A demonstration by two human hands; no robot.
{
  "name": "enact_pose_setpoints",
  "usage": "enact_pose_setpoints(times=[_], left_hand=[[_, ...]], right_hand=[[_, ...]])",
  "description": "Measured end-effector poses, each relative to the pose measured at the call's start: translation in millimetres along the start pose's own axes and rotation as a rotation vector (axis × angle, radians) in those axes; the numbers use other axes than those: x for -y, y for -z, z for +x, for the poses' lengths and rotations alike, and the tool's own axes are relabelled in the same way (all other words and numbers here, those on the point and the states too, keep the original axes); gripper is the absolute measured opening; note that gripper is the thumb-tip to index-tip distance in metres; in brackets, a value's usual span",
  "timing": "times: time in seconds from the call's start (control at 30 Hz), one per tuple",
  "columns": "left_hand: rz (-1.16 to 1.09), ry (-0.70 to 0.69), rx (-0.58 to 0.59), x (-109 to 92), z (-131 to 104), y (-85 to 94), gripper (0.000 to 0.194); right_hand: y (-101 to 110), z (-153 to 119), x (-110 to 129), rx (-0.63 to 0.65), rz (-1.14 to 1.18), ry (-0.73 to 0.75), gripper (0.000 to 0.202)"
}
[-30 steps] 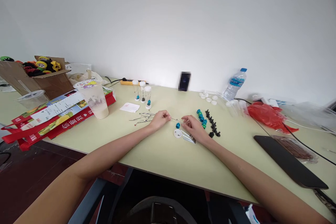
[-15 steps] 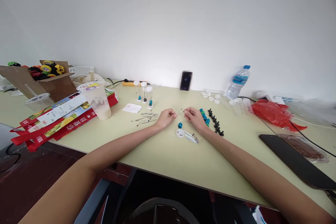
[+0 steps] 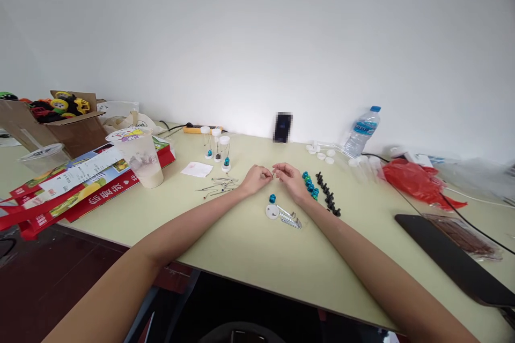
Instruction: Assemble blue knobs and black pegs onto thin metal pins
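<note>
Above the middle of the table, my left hand [image 3: 256, 179] and my right hand [image 3: 290, 179] pinch a thin, small piece between their fingertips, which almost meet. Just below them lie a blue bead-like part [image 3: 272, 198], a white disc [image 3: 272, 211] and several thin metal rods [image 3: 290, 218]. Beside my right hand run a row of blue and green parts [image 3: 310, 186] and a row of black parts [image 3: 328, 194]. Thin dark wire pieces [image 3: 217, 187] are scattered left of my left hand.
Clear tubes with white caps [image 3: 225, 154] stand at the back left, near white paper [image 3: 197, 169]. A plastic cup [image 3: 140, 158], red packaging [image 3: 108, 187] and a cardboard box [image 3: 78, 131] are farther left. Right: a water bottle [image 3: 363, 131], red bag [image 3: 414, 179] and black slab [image 3: 450, 257].
My fingertips have come closer together, and the thin piece between them shows less. The view has shifted slightly, so the table items sit a little lower and mostly farther left.
</note>
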State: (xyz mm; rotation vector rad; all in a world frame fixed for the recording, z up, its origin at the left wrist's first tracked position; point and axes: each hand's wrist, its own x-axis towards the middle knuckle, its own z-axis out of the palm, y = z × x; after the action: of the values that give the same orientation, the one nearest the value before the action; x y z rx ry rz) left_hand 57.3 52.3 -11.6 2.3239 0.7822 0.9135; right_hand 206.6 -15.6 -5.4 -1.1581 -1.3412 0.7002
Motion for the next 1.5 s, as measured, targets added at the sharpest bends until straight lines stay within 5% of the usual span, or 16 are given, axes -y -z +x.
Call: enact_pose_setpoints(times=[0.63, 0.8, 1.03, 1.23, 1.5], left_hand=[[-0.092, -0.027, 0.060, -14, -7, 8.7, 0.023], [-0.118, 0.019, 0.108, -7, -10, 14.4, 0.016], [-0.301, 0.251, 0.244, -8, -19, 22.3, 0.016], [-0.360, 0.172, 0.228, -7, -18, 20.1, 0.015], [-0.288, 0.046, 0.225, -4, -17, 17.6, 0.009]], right_hand=[[2, -5, 21, 0.077, -0.343, 0.003, 0.023], [48, 60, 20, -0.008, -0.517, 0.055, 0.021], [108, 166, -60, -0.214, -0.650, 0.036, 0.030], [106, 220, -108, -0.251, -0.631, 0.080, 0.044], [90, 257, -115, -0.358, -0.864, 0.253, 0.043]])
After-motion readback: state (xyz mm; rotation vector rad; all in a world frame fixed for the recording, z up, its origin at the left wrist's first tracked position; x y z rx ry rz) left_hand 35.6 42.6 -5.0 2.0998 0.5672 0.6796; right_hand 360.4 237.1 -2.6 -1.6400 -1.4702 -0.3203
